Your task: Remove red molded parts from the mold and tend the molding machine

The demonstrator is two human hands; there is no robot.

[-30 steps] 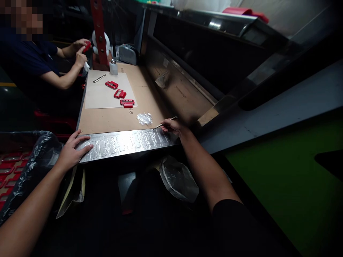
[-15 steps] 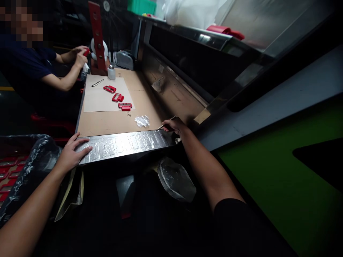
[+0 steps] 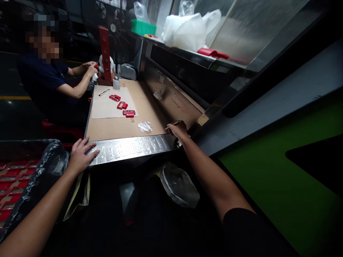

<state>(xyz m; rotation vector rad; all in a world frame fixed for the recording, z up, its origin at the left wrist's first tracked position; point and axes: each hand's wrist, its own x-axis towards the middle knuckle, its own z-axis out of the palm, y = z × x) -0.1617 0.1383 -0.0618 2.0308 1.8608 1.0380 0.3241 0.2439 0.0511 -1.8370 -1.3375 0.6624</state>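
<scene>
At your far left, a co-worker (image 3: 44,78) in a dark top, with a red stool (image 3: 63,132). Farther back, you see a holed red post (image 3: 105,53), a small bottle (image 3: 116,84) just right of it. At far right, a raised shelf (image 3: 179,51) bears a green bin (image 3: 143,27) (a clear bag (image 3: 141,12) rises above it) and white plastic bags (image 3: 184,32).

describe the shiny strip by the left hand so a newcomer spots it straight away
Start at the flat brown cardboard across the middle of the picture. Along its near edge runs a long silver strip, with the person's left hand resting on its left end. Unlike the cardboard and the pale sheet beyond, it gleams and shows a row of rounded outlines.
</scene>
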